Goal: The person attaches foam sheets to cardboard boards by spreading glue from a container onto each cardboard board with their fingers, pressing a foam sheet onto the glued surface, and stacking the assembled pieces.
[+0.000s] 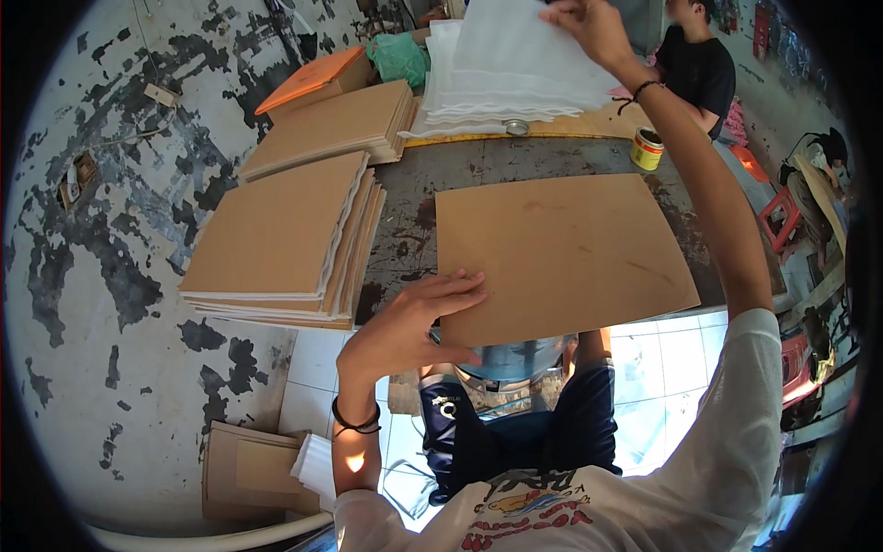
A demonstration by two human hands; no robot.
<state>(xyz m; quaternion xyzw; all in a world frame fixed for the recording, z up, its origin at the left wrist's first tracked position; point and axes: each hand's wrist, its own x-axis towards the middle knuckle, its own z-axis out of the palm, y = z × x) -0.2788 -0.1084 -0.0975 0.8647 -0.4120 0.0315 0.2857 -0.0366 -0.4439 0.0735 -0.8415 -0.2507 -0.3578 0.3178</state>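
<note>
A brown cardboard sheet (561, 253) lies on the dark worktable in front of me, its near edge reaching the table's front edge. My left hand (428, 317) is open at its near left corner, fingers stretched flat on the board and thumb apart by the front edge. At the far side my right hand (589, 28) reaches up, closed in a pinch on the edge of a thin white foam sheet (510, 37). That sheet is lifted at the top of a stack of white foam sheets (524, 97); its upper part is cut off by the picture's edge.
Stacked foam-lined cardboard (267, 230) stands at the left, with another cardboard stack (322, 129) and an orange-topped box (313, 78) behind. A yellow tin (647, 149) and a small round metal lid (516, 127) sit on the table (405, 212). Another person (694, 69) is at the far right.
</note>
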